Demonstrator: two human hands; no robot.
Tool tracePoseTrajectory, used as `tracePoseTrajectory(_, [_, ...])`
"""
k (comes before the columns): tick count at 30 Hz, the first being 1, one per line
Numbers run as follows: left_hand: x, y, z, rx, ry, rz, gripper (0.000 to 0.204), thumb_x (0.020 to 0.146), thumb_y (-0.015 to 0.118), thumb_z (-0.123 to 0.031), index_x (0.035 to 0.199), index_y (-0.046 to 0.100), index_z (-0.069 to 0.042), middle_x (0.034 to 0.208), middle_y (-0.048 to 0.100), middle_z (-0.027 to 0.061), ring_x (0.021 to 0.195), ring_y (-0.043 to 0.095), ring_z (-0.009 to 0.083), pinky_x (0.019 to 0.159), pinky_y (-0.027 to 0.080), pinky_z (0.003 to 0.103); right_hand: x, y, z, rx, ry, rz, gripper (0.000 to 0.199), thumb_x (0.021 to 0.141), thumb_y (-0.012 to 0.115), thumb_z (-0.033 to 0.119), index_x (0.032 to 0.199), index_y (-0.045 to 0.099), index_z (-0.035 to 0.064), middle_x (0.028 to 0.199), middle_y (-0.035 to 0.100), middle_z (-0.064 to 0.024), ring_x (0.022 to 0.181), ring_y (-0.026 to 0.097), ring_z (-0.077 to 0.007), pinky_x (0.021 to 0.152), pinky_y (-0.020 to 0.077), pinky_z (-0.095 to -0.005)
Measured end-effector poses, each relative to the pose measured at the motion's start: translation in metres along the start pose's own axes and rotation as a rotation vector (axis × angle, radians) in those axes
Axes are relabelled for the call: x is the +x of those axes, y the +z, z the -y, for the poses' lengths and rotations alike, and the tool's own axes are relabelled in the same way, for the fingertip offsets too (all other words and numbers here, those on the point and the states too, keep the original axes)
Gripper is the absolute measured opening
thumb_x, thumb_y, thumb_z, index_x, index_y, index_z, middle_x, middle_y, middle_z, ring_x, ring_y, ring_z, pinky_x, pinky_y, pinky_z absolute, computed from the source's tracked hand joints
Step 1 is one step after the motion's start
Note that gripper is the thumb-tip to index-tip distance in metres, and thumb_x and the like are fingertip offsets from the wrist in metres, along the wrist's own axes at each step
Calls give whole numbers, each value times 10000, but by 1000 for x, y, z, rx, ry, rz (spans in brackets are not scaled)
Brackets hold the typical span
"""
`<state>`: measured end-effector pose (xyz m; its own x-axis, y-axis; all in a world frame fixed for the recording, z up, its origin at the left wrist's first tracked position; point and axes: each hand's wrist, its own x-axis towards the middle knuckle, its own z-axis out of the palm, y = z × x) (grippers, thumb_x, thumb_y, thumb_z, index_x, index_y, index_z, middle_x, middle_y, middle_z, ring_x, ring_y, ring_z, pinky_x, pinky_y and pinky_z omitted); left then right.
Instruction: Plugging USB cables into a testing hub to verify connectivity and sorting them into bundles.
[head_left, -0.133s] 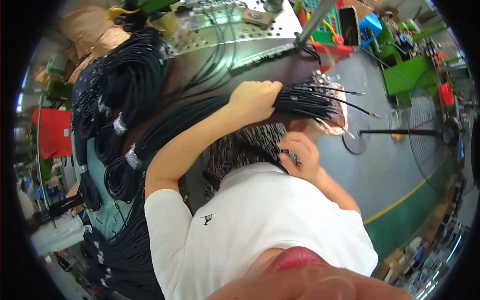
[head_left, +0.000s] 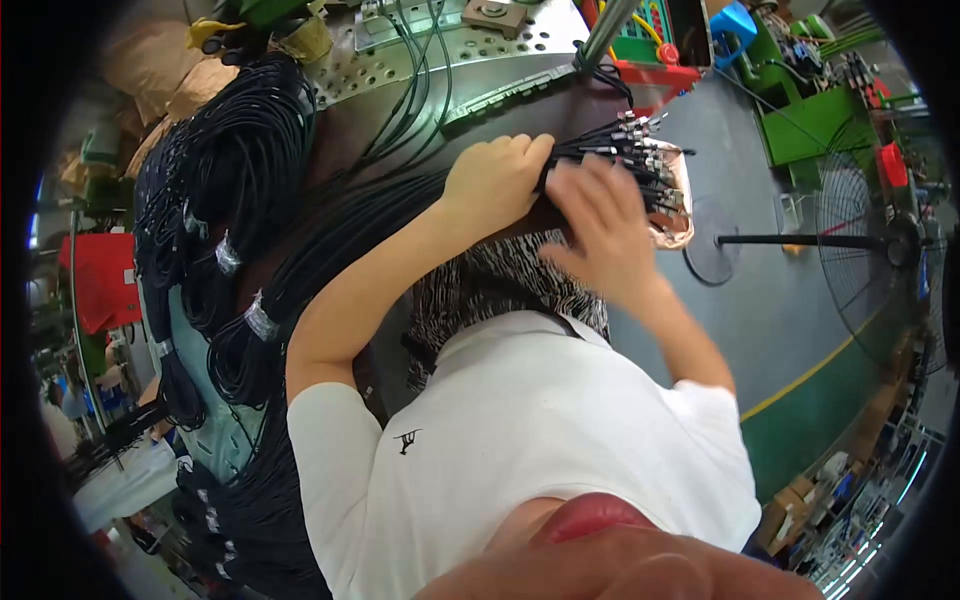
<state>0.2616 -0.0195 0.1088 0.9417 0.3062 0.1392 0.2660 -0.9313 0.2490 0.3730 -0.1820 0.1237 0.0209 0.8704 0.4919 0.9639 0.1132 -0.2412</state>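
Observation:
My left hand (head_left: 497,180) is closed around a thick bundle of black cables (head_left: 385,218) that runs across the table in front of me. To the right of that fist the cable ends fan out, tipped with small metal connectors (head_left: 640,142). My right hand (head_left: 603,228), slightly blurred, is raised beside the bundle just right of my left hand. Its fingers are stretched out and hold nothing; whether they touch the cables I cannot tell. Under the connector ends sits a light-rimmed container (head_left: 684,205), its inside mostly hidden by them.
Tied coils of black cable (head_left: 245,135) are heaped on the left. A perforated metal plate (head_left: 375,88) lies at the back, beside a metal post (head_left: 608,30). A red and green rack (head_left: 655,75) stands back right. On the floor at right is a fan (head_left: 845,240).
My right hand has moved up and forward from near my waist to the bundle, its fingers now stretched out. The stray cable ends at the right lie closer to the others.

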Motion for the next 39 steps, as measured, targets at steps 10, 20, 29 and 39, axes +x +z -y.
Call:
tracePoseTrajectory(10, [-227, -41, 89, 463, -382, -188, 876, 770, 545, -703, 1370, 499, -67, 1249, 560, 135, 1082, 543, 316, 910, 439, 432, 40, 2, -106, -62, 46, 359, 903, 545, 864, 301, 1357, 496, 156, 1337, 494, -55, 1304, 413, -300, 1137, 294, -463])
tracePoseTrajectory(20, [-212, -98, 224, 379, -48, -129, 644, 755, 689, -461, 1243, 583, -55, 977, 620, 77, 843, 611, 257, 722, 514, 349, 69, 42, -71, -119, 62, 198, 731, 576, 850, 442, 1189, 590, 140, 1098, 550, -69, 1048, 534, -292, 897, 434, -412])
tracePoseTrajectory(29, [-182, -75, 160, 247, -117, -110, 790, 816, 521, -670, 1207, 584, 14, 1074, 631, 132, 959, 618, 300, 801, 505, 375, 55, 23, -87, -93, 32, 261, 817, 520, 869, 444, 1210, 567, 127, 1116, 546, -88, 1064, 526, -310, 927, 417, -434])
tracePoseTrajectory(39, [-27, -29, 77, -29, 38, -191, 213, 824, 683, -205, 972, 630, -60, 822, 573, 28, 773, 563, 199, 661, 482, 306, 129, 51, -126, 234, -155, 324, 381, 847, 675, 269, 1169, 612, 74, 1056, 592, -85, 1003, 562, -275, 869, 459, -371])
